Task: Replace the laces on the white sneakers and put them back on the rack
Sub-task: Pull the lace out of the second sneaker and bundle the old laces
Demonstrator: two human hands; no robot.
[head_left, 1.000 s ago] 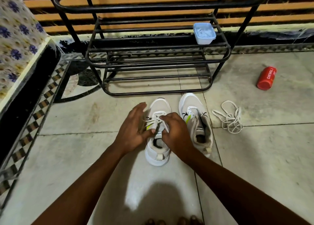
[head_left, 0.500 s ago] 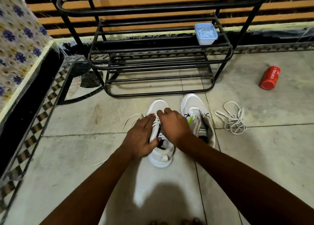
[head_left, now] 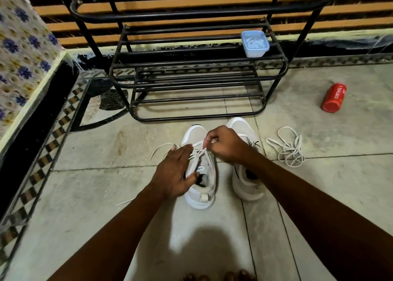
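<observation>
Steadying the left sneaker [head_left: 200, 198] below the shoe rack [head_left: 191, 68], flat left hand [head_left: 173, 172] presses while right hand [head_left: 225, 144] pinches its lace [head_left: 198, 145], apparently for threading.

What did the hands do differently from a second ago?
The right hand slid from the middle of the left sneaker toward its toe and now pinches the lace. The left hand closed in from beside the shoe and rests flat on its side. A lace end now trails out left. The other sneaker, loose lace pile, bottle and rack stayed put.

Glossy black metal rack [head_left: 191, 83], matt stone floor [head_left: 106, 185], translucent plastic tub [head_left: 255, 44]
</observation>
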